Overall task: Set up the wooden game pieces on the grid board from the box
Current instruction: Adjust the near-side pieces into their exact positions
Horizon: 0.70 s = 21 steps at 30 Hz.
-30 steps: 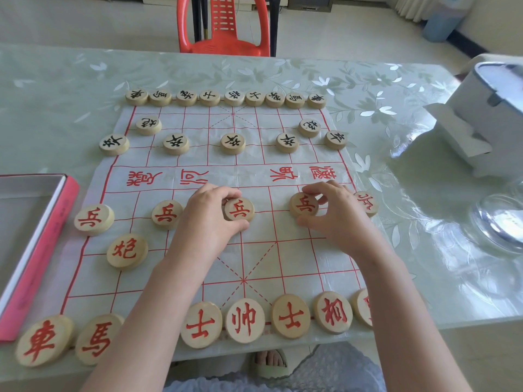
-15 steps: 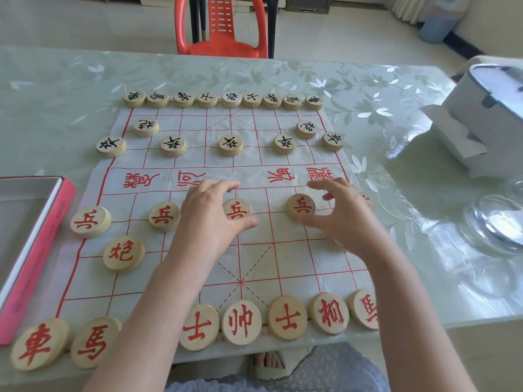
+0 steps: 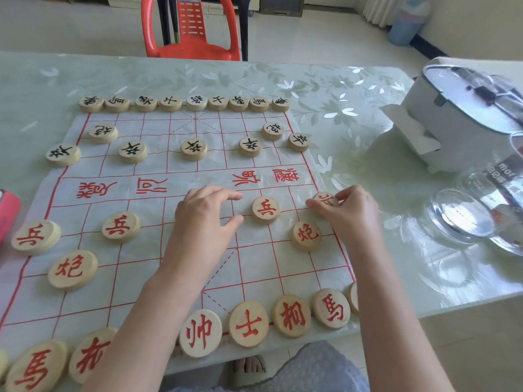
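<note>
Trouble, we judge, waits at the right edge of the board (image 3: 141,273): our right hand (image 3: 353,216) pinches a wooden piece (image 3: 325,199) there and could drag the thin board, shifting nearby pieces (image 3: 306,235), while our left hand (image 3: 203,213) curls mid-board, grip unclear.

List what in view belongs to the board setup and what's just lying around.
Job:
- grid board
- red-lettered pieces
- black-lettered pieces
- pink box, only its edge in view
- right hand, pinching the edge soldier piece
- left hand, over the board

Lying about:
- white appliance
- glassware
- red chair
- blue bin
</note>
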Available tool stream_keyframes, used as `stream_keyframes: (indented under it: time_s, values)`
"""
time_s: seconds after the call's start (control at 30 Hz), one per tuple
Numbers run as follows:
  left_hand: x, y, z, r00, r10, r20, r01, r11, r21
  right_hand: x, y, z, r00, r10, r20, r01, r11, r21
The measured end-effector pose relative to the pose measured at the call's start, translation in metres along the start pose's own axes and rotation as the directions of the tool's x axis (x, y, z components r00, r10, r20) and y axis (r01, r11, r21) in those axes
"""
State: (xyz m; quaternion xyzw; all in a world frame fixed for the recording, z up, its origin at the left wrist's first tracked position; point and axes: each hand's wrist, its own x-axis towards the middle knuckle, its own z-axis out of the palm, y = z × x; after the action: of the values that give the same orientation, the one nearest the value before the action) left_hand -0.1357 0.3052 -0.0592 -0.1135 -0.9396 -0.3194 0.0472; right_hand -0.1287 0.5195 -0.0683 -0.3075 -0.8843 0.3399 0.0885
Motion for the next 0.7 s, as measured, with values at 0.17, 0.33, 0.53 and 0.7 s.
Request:
stream_keyframes:
  time_s: [0.17, 0.33, 0.53, 0.7]
  values:
    - [0.002, -0.002, -0.002, 1.000, -0.010, 0.006, 0.010, 1.000, -0.003, 0.005, 0.004, -0.006, 0.987, -0.107, 0.121, 0.097, 0.992, 0.087]
    - [0.002, -0.004, -0.006, 1.000, -0.021, 0.005, 0.021, 1.000, 0.001, 0.000, 0.001, -0.012, 0.988, -0.074, 0.133, 0.064, 0.995, 0.082]
    - [0.000, -0.011, -0.009, 0.998, -0.059, 0.001, 0.059, 0.998, 0.000, 0.000, 0.000, -0.005, 0.998, -0.045, 0.045, 0.047, 0.998, -0.041]
    - [0.000, -0.015, -0.011, 0.997, -0.078, 0.004, 0.078, 0.997, 0.000, 0.005, 0.004, -0.005, 0.992, -0.086, 0.091, 0.080, 0.995, 0.064]
